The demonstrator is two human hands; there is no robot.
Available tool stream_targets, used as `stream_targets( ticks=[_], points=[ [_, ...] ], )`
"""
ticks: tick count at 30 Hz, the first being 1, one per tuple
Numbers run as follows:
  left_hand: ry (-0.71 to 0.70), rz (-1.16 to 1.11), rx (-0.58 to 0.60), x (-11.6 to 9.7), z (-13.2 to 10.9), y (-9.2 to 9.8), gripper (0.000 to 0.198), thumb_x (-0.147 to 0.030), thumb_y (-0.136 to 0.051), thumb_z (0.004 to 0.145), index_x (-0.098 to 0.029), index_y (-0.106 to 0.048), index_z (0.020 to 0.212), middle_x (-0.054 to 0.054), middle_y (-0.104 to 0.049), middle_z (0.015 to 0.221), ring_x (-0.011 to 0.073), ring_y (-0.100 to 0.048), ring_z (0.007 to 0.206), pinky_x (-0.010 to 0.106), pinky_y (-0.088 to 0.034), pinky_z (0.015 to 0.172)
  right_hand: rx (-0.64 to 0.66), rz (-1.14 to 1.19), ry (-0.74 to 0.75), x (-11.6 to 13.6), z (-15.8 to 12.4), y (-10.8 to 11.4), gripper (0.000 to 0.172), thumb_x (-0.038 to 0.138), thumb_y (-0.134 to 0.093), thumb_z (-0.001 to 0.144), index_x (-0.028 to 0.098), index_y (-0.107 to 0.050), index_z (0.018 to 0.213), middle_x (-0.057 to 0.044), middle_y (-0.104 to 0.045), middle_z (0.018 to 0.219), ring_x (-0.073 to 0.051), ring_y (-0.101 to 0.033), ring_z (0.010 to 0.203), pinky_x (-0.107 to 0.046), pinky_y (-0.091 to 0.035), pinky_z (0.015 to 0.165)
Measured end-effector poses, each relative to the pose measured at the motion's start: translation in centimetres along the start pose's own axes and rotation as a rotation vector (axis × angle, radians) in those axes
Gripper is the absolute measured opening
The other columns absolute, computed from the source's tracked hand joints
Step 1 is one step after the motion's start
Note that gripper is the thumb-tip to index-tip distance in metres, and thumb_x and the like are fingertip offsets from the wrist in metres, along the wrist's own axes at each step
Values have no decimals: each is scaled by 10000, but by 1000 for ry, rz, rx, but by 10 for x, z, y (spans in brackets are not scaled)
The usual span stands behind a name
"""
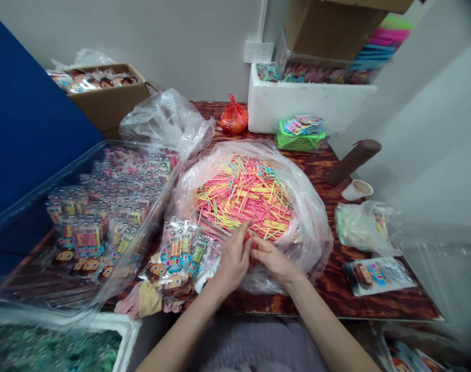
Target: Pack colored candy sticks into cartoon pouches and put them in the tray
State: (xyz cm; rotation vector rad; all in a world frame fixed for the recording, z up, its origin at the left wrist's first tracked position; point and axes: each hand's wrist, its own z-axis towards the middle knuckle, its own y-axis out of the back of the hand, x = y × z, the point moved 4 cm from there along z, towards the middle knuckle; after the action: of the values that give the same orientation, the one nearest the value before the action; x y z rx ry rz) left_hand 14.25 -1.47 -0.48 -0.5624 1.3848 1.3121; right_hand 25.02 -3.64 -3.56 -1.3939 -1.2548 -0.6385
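A large clear plastic bag point(311, 217), rolled open, holds a heap of thin pink, yellow, green and blue sticks point(251, 194). At its near edge my two hands meet. My left hand point(233, 258) has its fingers drawn together, and a clear, narrow strip of plastic shows just left of it. Against it, my right hand point(269, 259) is closed in a pinch. What lies between the fingers is hidden. Left of my hands sits a pile of filled printed packets point(179, 253) with cartoon faces.
A clear tub point(156, 219) full of packets stands left. Behind are a cardboard box point(107, 106), a red bag point(234, 118), a white foam box point(309, 101) and a green basket point(300, 140). To the right are a brown bottle point(354, 161), a paper cup point(357, 190) and a flat packet point(378, 276).
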Motion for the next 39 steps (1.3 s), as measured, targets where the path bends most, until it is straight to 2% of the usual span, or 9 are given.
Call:
stream_targets(
  ticks=[3, 8, 11, 13, 15, 19, 24, 32, 39],
  points=[
    [-17, 52, 109, 1, 3, -5, 415, -176, -414, 954, -211, -435, 1367, 106, -635, 1280, 200, -607, 1165, 400, -468, 1013, 7, -107, 8, 1, -5, 9, 230, 351, -724, 728, 194, -557, 746, 35, -547, 704, -133, -500, 696, -240, -421, 643],
    [-164, 181, 109, -14, 0, -6, 471, -184, -396, 966, -207, -355, 1434, 131, -527, 1415, 215, -500, 1301, 443, -405, 1088, -9, -276, 65, 2, -8, 13, 48, 225, -564, 768, 202, -581, 729, 14, -597, 724, -169, -551, 736, -310, -470, 759],
    [-273, 305, 204, -21, -3, -8, 383, -219, -395, 977, -220, -483, 1349, 112, -571, 1374, 234, -496, 1302, 491, -359, 1118, -67, -388, 190, 4, -10, 11, 136, 166, -493, 779, 207, -622, 769, -13, -649, 815, -207, -579, 893, -372, -426, 941],
    [-270, 314, 226, -22, -7, -2, 421, -241, -407, 977, -225, -432, 1397, 116, -530, 1416, 233, -471, 1324, 480, -366, 1116, -74, -436, 218, 3, -14, 10, 140, 174, -497, 808, 207, -632, 793, -18, -656, 831, -212, -582, 906, -367, -427, 941],
    [-212, 308, 165, -18, -15, 9, 441, -256, -422, 973, -224, -403, 1413, 125, -540, 1395, 230, -497, 1291, 443, -424, 1064, -87, -465, 214, 0, -22, 9, 123, 213, -516, 854, 203, -629, 806, -14, -644, 808, -200, -585, 845, -329, -454, 857],
    [-35, 516, -25, 3, -38, 27, 244, -259, -463, 950, -188, -585, 1149, 116, -651, 1089, 260, -601, 1031, 437, -492, 896, -153, -489, 236, -10, -38, 12, 165, 257, -503, 927, 198, -639, 854, -16, -633, 823, -177, -594, 815, -272, -442, 766],
    [51, 760, -30, 22, -54, 22, 380, -314, -617, 858, -142, -548, 1190, 144, -600, 1120, 314, -559, 1017, 472, -476, 864, -206, -488, 265, -20, -42, 14, 181, 259, -495, 945, 198, -650, 874, -27, -648, 853, -179, -609, 845, -269, -434, 783],
    [126, 744, -72, 30, -48, 32, 427, -348, -638, 837, -159, -510, 1198, 107, -614, 1005, 297, -577, 946, 442, -475, 821, -230, -471, 280, -21, -42, 16, 191, 258, -503, 940, 194, -672, 878, -36, -667, 865, -184, -625, 858, -275, -442, 799],
    [87, 508, -200, 33, -45, 40, 62, -243, -536, 893, -200, -565, 927, 41, -601, 842, 214, -590, 802, 335, -465, 727, -233, -478, 279, -22, -42, 16, 201, 288, -506, 942, 202, -676, 881, -42, -679, 877, -192, -627, 869, -285, -449, 811]
  ],
)
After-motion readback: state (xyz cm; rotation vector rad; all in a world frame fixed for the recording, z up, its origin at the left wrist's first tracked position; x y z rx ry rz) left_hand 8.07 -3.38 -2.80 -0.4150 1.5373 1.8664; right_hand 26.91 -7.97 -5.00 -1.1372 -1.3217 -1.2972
